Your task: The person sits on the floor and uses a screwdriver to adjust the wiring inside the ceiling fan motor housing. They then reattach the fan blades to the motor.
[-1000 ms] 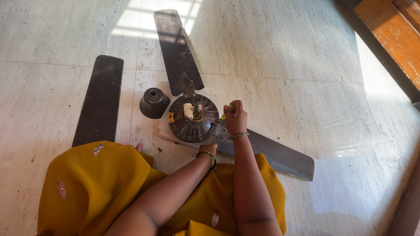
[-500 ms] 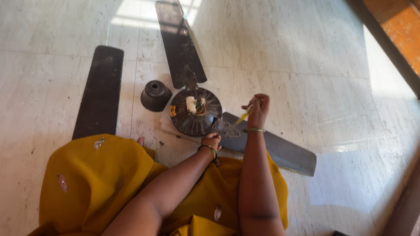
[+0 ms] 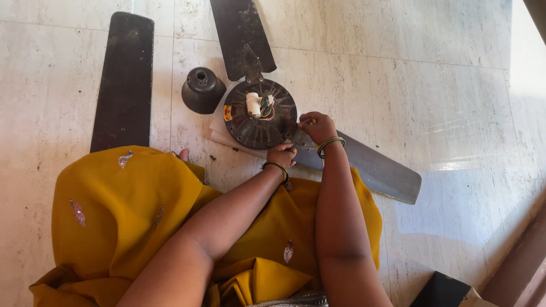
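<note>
Two hands work your fan motor (image 3: 260, 113) on the floor (image 3: 432, 85): your left hand (image 3: 281, 154) pinches its near rim, your right hand (image 3: 317, 126) closes on a small tool at the blade (image 3: 364, 165) joint, which looks mid-unfastening.

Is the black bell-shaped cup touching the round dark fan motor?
Apart. The head view shows a strip of pale floor between the black bell-shaped cup and the round dark fan motor.
</note>
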